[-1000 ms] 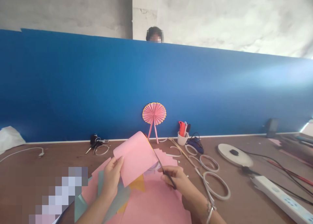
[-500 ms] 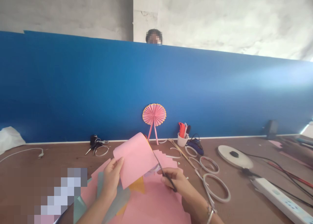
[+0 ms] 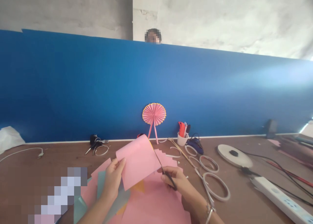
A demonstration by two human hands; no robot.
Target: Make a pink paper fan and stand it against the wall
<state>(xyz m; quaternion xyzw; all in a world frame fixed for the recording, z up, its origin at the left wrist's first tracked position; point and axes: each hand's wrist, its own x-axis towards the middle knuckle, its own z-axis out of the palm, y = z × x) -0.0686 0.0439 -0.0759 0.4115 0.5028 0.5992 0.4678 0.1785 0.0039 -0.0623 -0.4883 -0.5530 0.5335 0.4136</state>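
A curled sheet of pink paper [image 3: 138, 160] is pinched at its left edge by my left hand [image 3: 114, 175], thumb on top. My right hand [image 3: 177, 180] grips a pair of scissors [image 3: 168, 179] by its dark handles. The blades lie along the right edge of the raised sheet, where a thin yellow line shows at the top. Below both hands spreads a pile of pink paper [image 3: 154, 201], with blue-green sheets [image 3: 101, 178] and bits of yellow paper [image 3: 139, 186] among it.
A pink pleated paper fan [image 3: 154, 114] leans on the blue partition [image 3: 97, 87]. Right of it stand a white cup [image 3: 182, 140] with pens, rolls of white tape [image 3: 216, 187], a white disc [image 3: 227, 154] and a power strip [image 3: 281, 198]. Keys [image 3: 94, 141] lie left. A person's head [image 3: 153, 36] shows above.
The pink sheet and my left hand have shifted slightly to the right and down. The scissors remain at the sheet's right edge, with my right hand nearly still.
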